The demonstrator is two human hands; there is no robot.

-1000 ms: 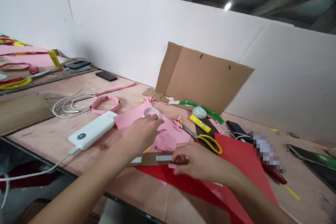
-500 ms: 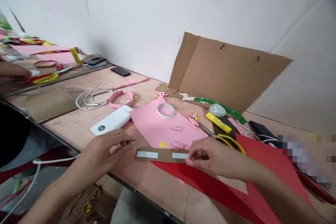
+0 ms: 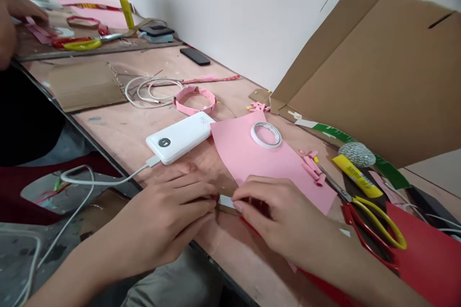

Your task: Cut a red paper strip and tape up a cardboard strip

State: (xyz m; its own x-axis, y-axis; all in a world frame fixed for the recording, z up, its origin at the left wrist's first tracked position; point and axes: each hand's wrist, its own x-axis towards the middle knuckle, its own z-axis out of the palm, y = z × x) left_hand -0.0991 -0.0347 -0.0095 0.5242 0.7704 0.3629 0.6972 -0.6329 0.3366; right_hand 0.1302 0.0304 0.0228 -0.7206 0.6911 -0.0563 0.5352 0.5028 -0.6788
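Observation:
A short brown cardboard strip (image 3: 228, 210) lies at the table's front, a white piece of tape (image 3: 226, 200) showing on it between my hands. Closed round the strip's left end are the fingers of my left hand (image 3: 173, 213), which cover that part. My right hand (image 3: 275, 206) pinches thumb and forefinger at the right end of the white tape; its knuckles hide the rest of the strip. Just behind is a pink paper sheet (image 3: 237, 148) bearing a roll of white tape (image 3: 265, 135). Red paper (image 3: 425, 244) extends under and beyond my right forearm.
A white power bank (image 3: 180, 136) with a cable stands left, near a pink paper ring (image 3: 195, 100). To the right are scissors (image 3: 378, 223), a yellow tube (image 3: 356, 176) and rolled pink pieces (image 3: 312, 168). Folded cardboard (image 3: 360, 67) leans on the wall. Another person's hand (image 3: 21, 7) works far left.
My left hand has moved right onto the strip's left end and closed there. My right hand has drawn closer to it. The view has shifted nearer and turned left.

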